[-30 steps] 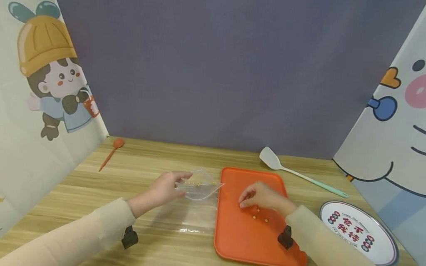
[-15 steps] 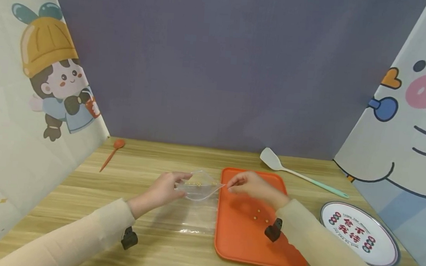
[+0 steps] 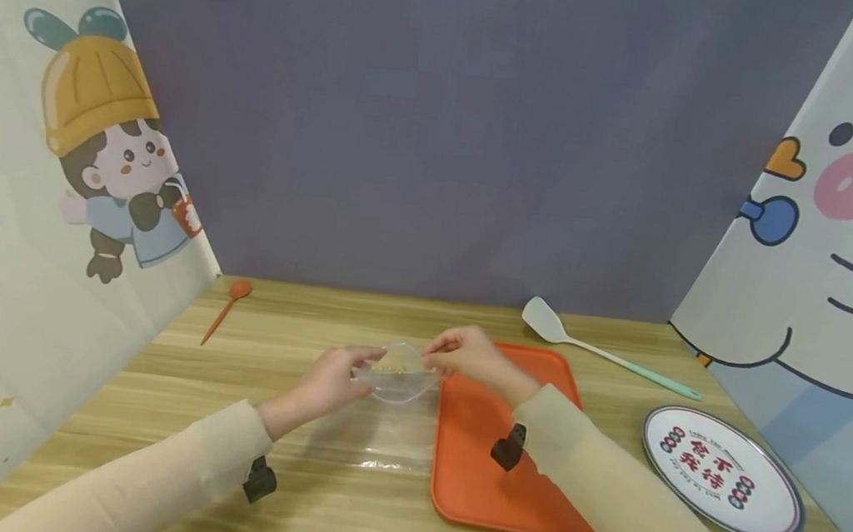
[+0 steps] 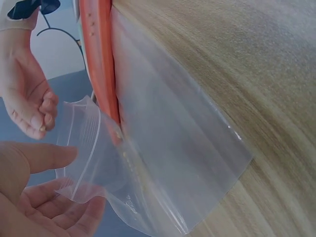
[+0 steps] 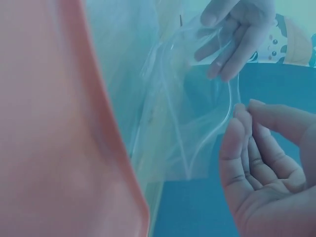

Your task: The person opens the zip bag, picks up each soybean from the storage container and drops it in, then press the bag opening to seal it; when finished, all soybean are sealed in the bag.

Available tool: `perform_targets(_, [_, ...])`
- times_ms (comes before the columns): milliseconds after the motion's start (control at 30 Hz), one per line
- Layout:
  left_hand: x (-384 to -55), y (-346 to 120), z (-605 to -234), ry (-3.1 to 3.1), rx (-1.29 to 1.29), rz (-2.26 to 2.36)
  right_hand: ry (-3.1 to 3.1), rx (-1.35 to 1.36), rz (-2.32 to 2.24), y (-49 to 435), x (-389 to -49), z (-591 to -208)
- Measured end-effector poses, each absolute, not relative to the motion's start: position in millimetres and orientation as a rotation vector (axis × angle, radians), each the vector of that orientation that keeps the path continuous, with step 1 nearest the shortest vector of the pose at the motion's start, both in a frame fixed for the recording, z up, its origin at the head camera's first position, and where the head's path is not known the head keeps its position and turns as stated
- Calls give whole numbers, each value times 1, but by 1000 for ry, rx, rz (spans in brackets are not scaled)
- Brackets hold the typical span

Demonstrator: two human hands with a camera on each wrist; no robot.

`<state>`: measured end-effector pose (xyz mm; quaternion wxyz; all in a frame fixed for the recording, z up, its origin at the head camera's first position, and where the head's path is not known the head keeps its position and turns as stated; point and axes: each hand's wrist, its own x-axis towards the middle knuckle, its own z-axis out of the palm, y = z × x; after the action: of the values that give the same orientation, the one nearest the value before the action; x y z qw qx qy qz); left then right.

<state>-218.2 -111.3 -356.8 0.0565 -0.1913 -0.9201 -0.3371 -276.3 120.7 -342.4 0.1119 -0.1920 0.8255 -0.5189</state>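
In the head view my left hand [image 3: 325,385] holds a clear zip bag [image 3: 403,391] by its mouth, thumb on one side and fingers on the other, so the mouth gapes. Several small yellow beans [image 3: 388,369] show inside the bag. My right hand [image 3: 470,358] is at the bag's right edge, thumb and fingertips pinched together. A small yellowish bean [image 4: 43,128] shows between those fingertips in the left wrist view. More beans [image 4: 91,28] lie on the orange tray [image 3: 464,494]; my right forearm hides them in the head view.
A white spatula [image 3: 543,319] with a green handle lies behind the tray. At the right is an oval plate [image 3: 750,450] with red lettering. A small red spoon [image 3: 239,289] lies at the back left of the wooden table [image 3: 266,487].
My right hand has moved left from above the tray to the bag's mouth, fingertips pinched. My left hand and the bag have stayed nearly still.
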Motion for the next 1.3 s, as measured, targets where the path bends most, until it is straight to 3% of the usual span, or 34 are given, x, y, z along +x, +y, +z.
perform_targets(633, [-222, -111, -360, -2810, -533, -1063, 2448, -518, -1558, 101, -278, -342])
perform_targets(1300, [-220, -114, -360, -2814, -544, -1053, 2538, -458, -1389, 203, -271, -349])
